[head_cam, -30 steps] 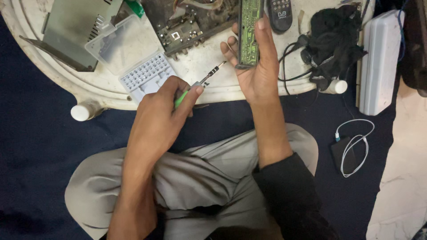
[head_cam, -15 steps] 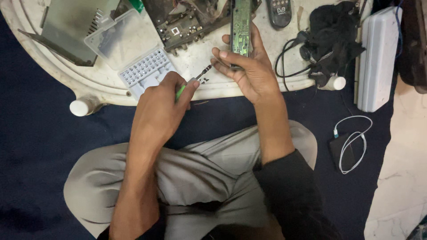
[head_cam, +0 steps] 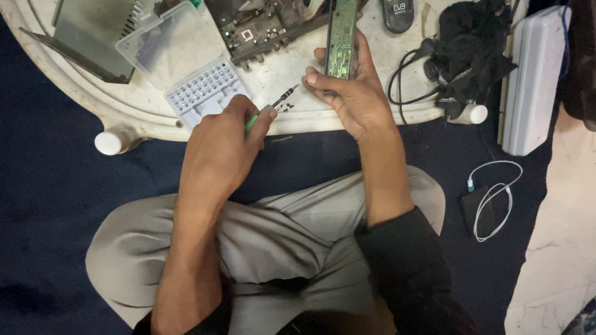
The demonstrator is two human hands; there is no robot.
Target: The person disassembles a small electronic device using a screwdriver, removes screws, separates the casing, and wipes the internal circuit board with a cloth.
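Both hands gripping work over a round white table (head_cam: 74,93).

Left hand (head_cam: 226,146) closed around green-handled screwdriver (head_cam: 273,105); right hand (head_cam: 347,93) clasps narrow green circuit board (head_cam: 341,37) above the tabletop. Open grey plastic bit case (head_cam: 202,93) holds rows of bits.

Board (head_cam: 341,43): I see a long, narrow green strip, upright, at 12 o'clock.
Screwdriver (head_cam: 273,105): green handle, dark tip pointing toward 2 o'clock.

I see a round white plastic desk (head_cam: 285,123) carrying a grey bit case with clear lid (head_cam: 186,68), a dark circuit board (head_cam: 261,28), a black remote (head_cam: 397,13) and black tangled cables (head_cam: 462,56).
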